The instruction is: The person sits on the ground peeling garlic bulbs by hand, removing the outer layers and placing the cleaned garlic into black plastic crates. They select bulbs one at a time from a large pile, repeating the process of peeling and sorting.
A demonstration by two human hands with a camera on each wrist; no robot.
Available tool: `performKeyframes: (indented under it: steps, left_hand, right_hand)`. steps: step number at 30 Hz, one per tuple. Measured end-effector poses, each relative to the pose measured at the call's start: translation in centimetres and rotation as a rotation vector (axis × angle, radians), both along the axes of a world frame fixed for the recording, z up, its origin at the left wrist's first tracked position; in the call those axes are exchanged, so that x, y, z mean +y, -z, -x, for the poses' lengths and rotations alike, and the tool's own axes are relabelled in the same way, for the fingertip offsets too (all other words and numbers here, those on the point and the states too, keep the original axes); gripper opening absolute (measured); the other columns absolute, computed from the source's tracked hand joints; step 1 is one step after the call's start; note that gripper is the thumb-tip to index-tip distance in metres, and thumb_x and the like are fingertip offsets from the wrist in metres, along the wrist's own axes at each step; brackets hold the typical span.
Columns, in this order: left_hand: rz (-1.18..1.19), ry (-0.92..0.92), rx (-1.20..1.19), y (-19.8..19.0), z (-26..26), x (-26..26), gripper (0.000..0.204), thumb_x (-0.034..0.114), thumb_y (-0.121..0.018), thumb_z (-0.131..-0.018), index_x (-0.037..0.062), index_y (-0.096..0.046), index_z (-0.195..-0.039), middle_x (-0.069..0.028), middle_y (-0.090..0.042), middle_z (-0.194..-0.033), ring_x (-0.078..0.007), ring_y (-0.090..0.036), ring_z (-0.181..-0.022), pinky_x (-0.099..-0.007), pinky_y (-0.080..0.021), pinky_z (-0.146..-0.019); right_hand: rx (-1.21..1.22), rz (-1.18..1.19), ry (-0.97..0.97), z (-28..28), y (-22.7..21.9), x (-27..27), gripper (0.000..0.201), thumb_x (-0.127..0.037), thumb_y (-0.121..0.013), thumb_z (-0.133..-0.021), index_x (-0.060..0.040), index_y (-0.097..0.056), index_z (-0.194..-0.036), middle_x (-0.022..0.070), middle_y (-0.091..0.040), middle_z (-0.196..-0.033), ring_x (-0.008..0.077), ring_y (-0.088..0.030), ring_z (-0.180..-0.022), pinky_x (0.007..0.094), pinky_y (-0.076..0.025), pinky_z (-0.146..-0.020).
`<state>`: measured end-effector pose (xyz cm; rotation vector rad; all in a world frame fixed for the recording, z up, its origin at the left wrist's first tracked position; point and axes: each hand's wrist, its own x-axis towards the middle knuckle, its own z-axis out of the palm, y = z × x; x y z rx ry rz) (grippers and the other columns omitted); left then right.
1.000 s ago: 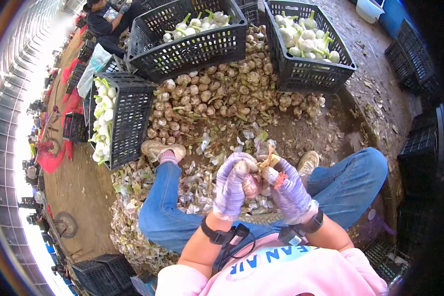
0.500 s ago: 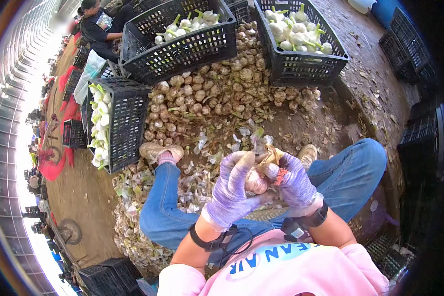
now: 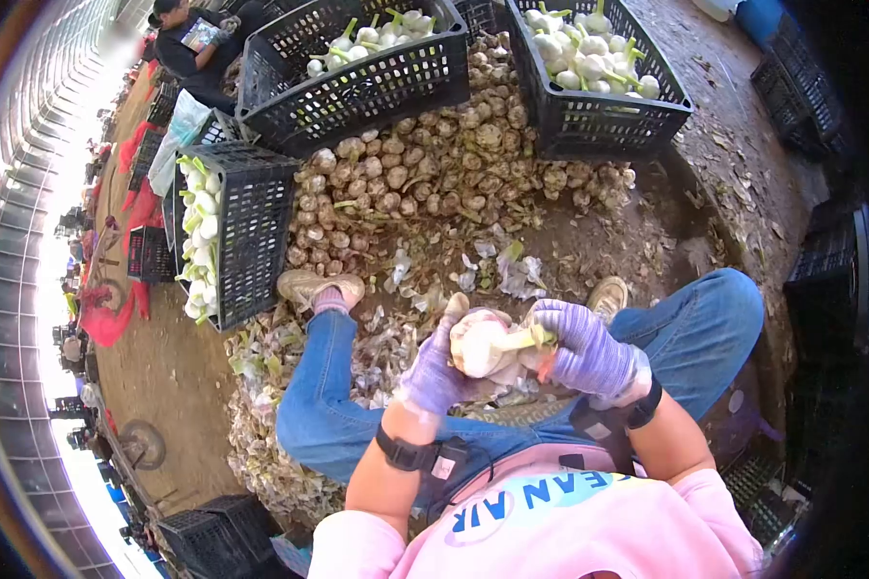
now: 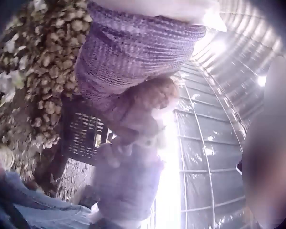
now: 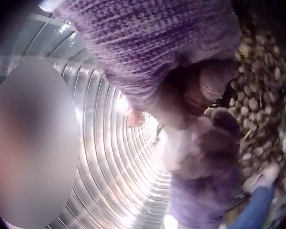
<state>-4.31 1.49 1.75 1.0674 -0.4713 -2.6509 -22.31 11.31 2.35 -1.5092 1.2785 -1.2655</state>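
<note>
One garlic bulb, I see: left hand cradling it, right hand pinching its stem, probably for steadiness.

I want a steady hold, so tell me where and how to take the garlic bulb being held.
Probably cup the garlic bulb round its body, from the person's left, where the left grip holds it: it is broad and rounded there. Its narrow stem juts toward the right grip, likely a poorer hold.
</note>
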Motion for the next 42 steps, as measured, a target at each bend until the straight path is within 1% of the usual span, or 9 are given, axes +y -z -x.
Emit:
performKeyframes:
  steps: [6,8,10,12,17,18,20,28,42]
  left_hand:
    - [0.927,0.026,-0.141,-0.2,1.0,2.2,0.072,0.054,-0.071,-0.069,0.0086,-0.046,-0.119,-0.0051,-0.056,-0.104,-0.0179,-0.058,-0.092,-0.0309,-0.049,-0.08]
    - [0.557,0.052,-0.084,-2.0,0.6,1.6,0.071,0.042,-0.079,-0.065,0.0065,-0.046,-0.117,-0.0049,-0.056,-0.1,-0.0161,-0.055,-0.093,-0.0298,-0.046,-0.085]
    - [0.516,0.065,0.089,-1.0,0.2,0.6,0.071,0.037,-0.081,-0.064,0.0032,-0.047,-0.117,-0.0058,-0.056,-0.101,-0.0155,-0.055,-0.094,-0.0288,-0.047,-0.084]
    - [0.588,0.086,0.029,-2.4,0.4,0.2,0.073,0.035,-0.081,-0.064,0.0018,-0.046,-0.118,-0.0066,-0.056,-0.103,-0.0159,-0.056,-0.096,-0.0289,-0.047,-0.083]
    - [0.618,0.143,0.042,-2.5,-0.6,-0.8,0.08,0.034,-0.083,-0.061,-0.0012,-0.045,-0.121,-0.0085,-0.057,-0.106,-0.0161,-0.056,-0.098,-0.0286,-0.048,-0.082]
    - [0.665,0.092,0.045,-2.3,-0.8,-0.5,0.079,0.032,-0.084,-0.06,0.0005,-0.045,-0.121,-0.0094,-0.056,-0.107,-0.0168,-0.056,-0.099,-0.0289,-0.048,-0.083]
    - [0.774,-0.004,0.066,-2.1,-0.7,-0.6,0.077,0.028,-0.086,-0.058,0.004,-0.045,-0.119,-0.0114,-0.055,-0.11,-0.018,-0.056,-0.099,-0.0293,-0.048,-0.084]
    - [1.838,0.269,-0.429,-4.2,0.1,0.5,0.072,0.013,-0.087,-0.049,0.0074,-0.05,-0.111,-0.0137,-0.05,-0.11,-0.0287,-0.054,-0.1,-0.036,-0.048,-0.083]
    - [1.506,0.073,-0.259,-3.2,-0.3,0.1,0.031,0.003,-0.071,-0.073,0.0077,-0.065,-0.103,-0.0103,-0.059,-0.105,-0.0212,-0.057,-0.098,-0.03,-0.048,-0.08]
  right_hand:
    - [-0.467,-0.243,0.277,-1.4,0.5,1.1,0.032,-0.013,-0.063,-0.082,0.0005,-0.054,-0.11,0.0068,-0.061,-0.093,0.0146,-0.058,-0.086,0.0271,-0.047,-0.078]
    - [-1.378,-0.372,0.014,-1.4,0.1,1.6,0.034,-0.019,-0.062,-0.084,-0.0007,-0.055,-0.111,0.008,-0.062,-0.1,0.0169,-0.06,-0.09,0.029,-0.047,-0.08]
    - [-0.684,-0.286,0.123,-1.6,1.4,2.2,0.04,-0.03,-0.062,-0.083,-0.0014,-0.055,-0.111,0.009,-0.062,-0.102,0.0211,-0.061,-0.092,0.0309,-0.047,-0.084]
    - [-1.426,-0.546,0.132,-1.8,1.2,1.9,0.046,-0.034,-0.062,-0.082,-0.0024,-0.052,-0.114,0.0111,-0.059,-0.107,0.0238,-0.059,-0.096,0.0331,-0.046,-0.088]
    - [-1.543,-0.215,0.478,-0.9,0.8,0.1,0.046,-0.028,-0.063,-0.083,-0.0018,-0.046,-0.116,0.0126,-0.054,-0.112,0.0248,-0.055,-0.104,0.0381,-0.046,-0.092]
    - [-0.965,-0.273,0.441,1.1,0.8,-0.2,0.04,-0.024,-0.063,-0.083,-0.0039,-0.048,-0.115,0.0117,-0.056,-0.107,0.0252,-0.056,-0.103,0.0379,-0.046,-0.091]
    - [-1.166,-0.162,0.233,2.8,3.1,-0.3,0.038,-0.017,-0.064,-0.083,-0.0054,-0.05,-0.117,0.0102,-0.058,-0.104,0.0221,-0.057,-0.101,0.0343,-0.046,-0.09]
    - [-0.137,-0.258,0.279,-2.6,-1.1,0.6,0.034,-0.015,-0.067,-0.077,0.0008,-0.059,-0.107,0.0162,-0.064,-0.096,0.0249,-0.062,-0.09,0.0322,-0.048,-0.08]
    - [0.06,-0.215,0.426,-2.4,-0.2,0.2,0.018,-0.006,-0.063,-0.074,-0.0004,-0.062,-0.09,0.018,-0.061,-0.078,0.03,-0.061,-0.072,0.0355,-0.048,-0.065]
